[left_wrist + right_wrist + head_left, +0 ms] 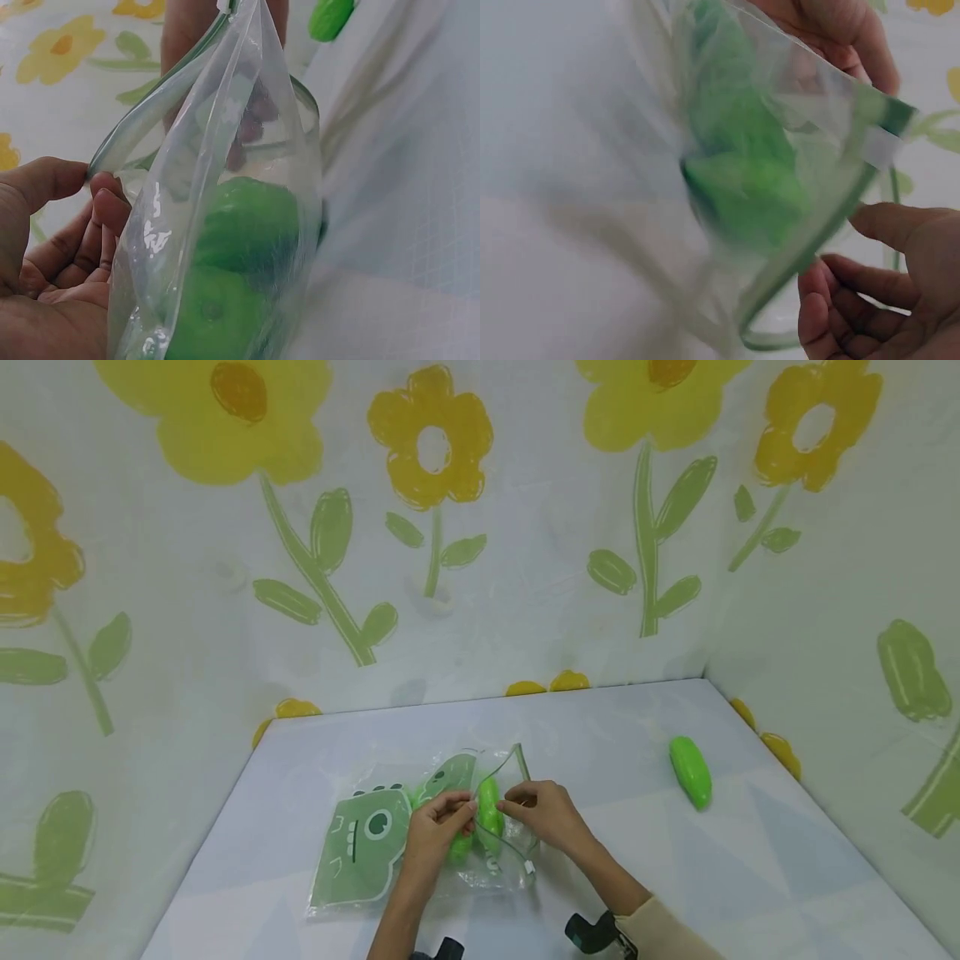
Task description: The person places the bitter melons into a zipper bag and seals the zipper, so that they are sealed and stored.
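Note:
A clear zip bag [360, 852] printed with a green cartoon dinosaur lies on the table, its mouth spread toward the right. My left hand [431, 835] pinches one side of the bag's green rim between thumb and fingers. On the opposite side, my right hand [553, 817] pinches the rim too. A white slider [882, 147] sits on the zip edge, at the near corner. Through the plastic show green toy vegetables: a long one [489, 814] close to the opening, and a rounded, ribbed one [247, 217] in the left wrist view.
Apart from the bag, a bright green cucumber-shaped toy [690, 771] lies at the right of the white table [750, 877]. Behind the table's back edge stands a cloth wall [525, 610] printed with yellow flowers; it continues along both sides.

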Demonstrator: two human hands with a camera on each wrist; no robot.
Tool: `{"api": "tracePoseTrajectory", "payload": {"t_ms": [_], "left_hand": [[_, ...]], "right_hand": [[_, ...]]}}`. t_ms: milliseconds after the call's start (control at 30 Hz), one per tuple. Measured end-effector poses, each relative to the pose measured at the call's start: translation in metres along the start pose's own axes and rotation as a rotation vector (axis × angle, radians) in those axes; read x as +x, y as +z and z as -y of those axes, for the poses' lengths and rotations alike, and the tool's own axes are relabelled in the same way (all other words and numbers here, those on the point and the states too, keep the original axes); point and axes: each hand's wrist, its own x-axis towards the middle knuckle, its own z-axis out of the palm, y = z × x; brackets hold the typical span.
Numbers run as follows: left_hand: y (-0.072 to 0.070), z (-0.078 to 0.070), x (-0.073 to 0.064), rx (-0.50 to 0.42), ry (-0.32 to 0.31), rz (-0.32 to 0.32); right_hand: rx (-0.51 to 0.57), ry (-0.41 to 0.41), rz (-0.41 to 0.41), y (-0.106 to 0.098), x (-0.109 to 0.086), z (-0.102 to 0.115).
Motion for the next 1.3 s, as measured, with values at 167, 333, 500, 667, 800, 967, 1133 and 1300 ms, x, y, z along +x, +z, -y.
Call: {"api": "tracePoseTrajectory", "payload": {"t_ms": [167,333,500,667,800,967,1133,1300], "left_hand": [[0.002,-0.001,0.0,0.011,-0.005,-0.015],[0.002,-0.001,0.0,0.006,-0.005,-0.022],[0.001,0.001,0.0,0.007,-0.01,-0.025],[0.0,0.002,-0.001,0.027,-0.023,-0.019],[0.001,0.001,0.0,0.027,-0.024,-0.015],[0.001,0.0,0.0,0.014,-0.024,-0.019],[0.001,0.003,0.001,0.019,-0.023,-0.013],[0.001,0.004,0.002,0.015,-0.019,-0.013]], "right_hand": [[-0.017,-0.024,-0.02,-0.022,-0.003,-0.001],[-0.052,0.004,-0.071,-0.047,-0.004,-0.008],[-0.109,0.0,-0.099,-0.072,-0.003,-0.021],[-0.172,-0.014,-0.139,-0.099,-0.007,-0.037],[-0.206,0.009,-0.177,-0.117,-0.012,-0.049],[-0.222,0.032,-0.205,-0.135,-0.017,-0.06],[-0.25,0.048,-0.224,-0.152,-0.023,-0.068],[-0.294,0.063,-0.234,-0.166,-0.027,-0.075]]}}
